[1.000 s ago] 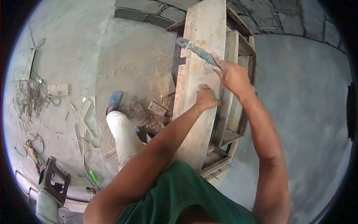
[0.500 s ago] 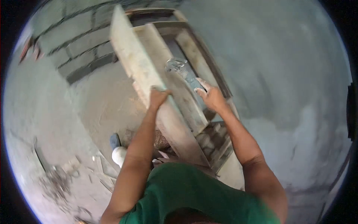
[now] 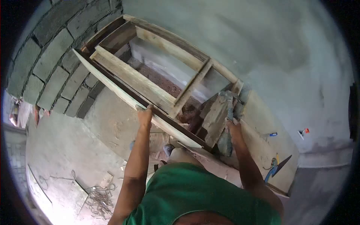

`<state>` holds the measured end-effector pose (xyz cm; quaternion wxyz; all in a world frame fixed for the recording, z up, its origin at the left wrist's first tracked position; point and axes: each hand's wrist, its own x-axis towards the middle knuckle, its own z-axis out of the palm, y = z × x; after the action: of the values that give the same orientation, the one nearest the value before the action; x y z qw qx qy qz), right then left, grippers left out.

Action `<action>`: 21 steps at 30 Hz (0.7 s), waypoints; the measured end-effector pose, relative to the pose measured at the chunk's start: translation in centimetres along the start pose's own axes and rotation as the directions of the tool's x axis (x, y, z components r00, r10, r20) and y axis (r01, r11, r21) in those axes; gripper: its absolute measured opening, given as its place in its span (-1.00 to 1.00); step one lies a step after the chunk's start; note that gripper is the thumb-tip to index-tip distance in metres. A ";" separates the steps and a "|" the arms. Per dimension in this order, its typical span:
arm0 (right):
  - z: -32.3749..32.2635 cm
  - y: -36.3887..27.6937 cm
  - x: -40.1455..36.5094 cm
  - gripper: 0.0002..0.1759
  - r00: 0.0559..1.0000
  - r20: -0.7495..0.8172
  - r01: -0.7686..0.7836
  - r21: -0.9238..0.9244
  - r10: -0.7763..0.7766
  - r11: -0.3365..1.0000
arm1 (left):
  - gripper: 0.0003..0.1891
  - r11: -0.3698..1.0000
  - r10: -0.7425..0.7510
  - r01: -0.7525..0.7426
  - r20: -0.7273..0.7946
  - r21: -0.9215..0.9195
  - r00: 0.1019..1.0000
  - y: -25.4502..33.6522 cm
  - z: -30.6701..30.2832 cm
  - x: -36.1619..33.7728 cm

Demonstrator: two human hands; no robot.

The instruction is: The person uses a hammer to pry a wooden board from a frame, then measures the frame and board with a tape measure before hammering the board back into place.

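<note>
Right grip is wrapped around a hammer, head end pointing away from the body, over the near right corner of the frame. Can't tell from my spot whether the head is touching wood or just above it. Left grip is closed on the top edge of the long board, somewhere around the middle, fingers over the edge.

What stands out is the angle: the board's long axis runs on a slant, from far left near the block wall down to near right, just in front of the person, along the frame's near side. So the left is the closer hand, actually on it. The right, hammer and all, is out past the board's near end, which sits to its left and a bit nearer the body. Off to the right there's a tan panel.
</note>
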<state>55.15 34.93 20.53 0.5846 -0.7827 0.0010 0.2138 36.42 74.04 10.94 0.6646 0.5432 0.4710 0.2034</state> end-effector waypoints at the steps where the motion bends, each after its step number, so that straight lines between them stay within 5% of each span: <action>1: -1.1 0.4 -0.5 -0.84 1.000 -0.006 -0.007 0.022 0.008 1.000 | -0.30 1.000 0.008 -0.008 0.007 0.021 1.000 0.1 0.7 -1.5; 3: -2.4 0.1 -2.2 -0.83 0.983 -0.091 -0.147 0.118 0.158 0.982 | -0.25 1.000 -0.021 0.021 0.016 -0.002 1.000 1.0 1.6 -4.7; 7: -6.8 3.6 -3.6 -0.82 0.984 -0.094 -0.118 0.282 0.150 0.952 | -0.12 0.984 -0.076 0.088 0.083 -0.157 0.994 0.1 1.7 -7.7; 10: -10.8 7.2 -4.9 -0.83 0.977 -0.102 -0.144 0.339 0.188 0.930 | -0.21 0.969 -0.112 0.156 0.218 -0.192 0.969 -3.6 -0.1 -8.3; 12: -13.4 9.2 -6.1 -0.83 0.952 -0.250 -0.151 0.126 0.179 0.981 | -0.28 0.952 -0.187 0.242 0.267 -0.189 0.945 -5.3 -1.6 -10.5; 17: -19.0 13.3 -10.5 -0.79 0.944 -0.269 -0.187 0.039 0.190 0.982 | -0.25 0.973 -0.206 0.219 0.161 -0.072 0.965 -17.5 -11.1 -16.5; 20: -23.6 15.5 -10.6 -0.74 0.939 -0.287 -0.226 -0.096 0.190 0.969 | -0.29 0.948 -0.278 0.289 -0.094 0.133 0.956 -29.1 -19.0 -24.6; 21: -24.1 15.5 -10.6 -0.70 0.938 -0.278 -0.251 -0.132 0.207 0.959 | -0.41 0.684 -0.024 0.072 -0.076 0.726 0.997 -39.6 -24.5 -25.1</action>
<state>49.65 5.33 15.29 0.4833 -0.8444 0.1515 0.1745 -5.78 54.47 -14.29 0.3850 0.7434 0.5469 -0.0016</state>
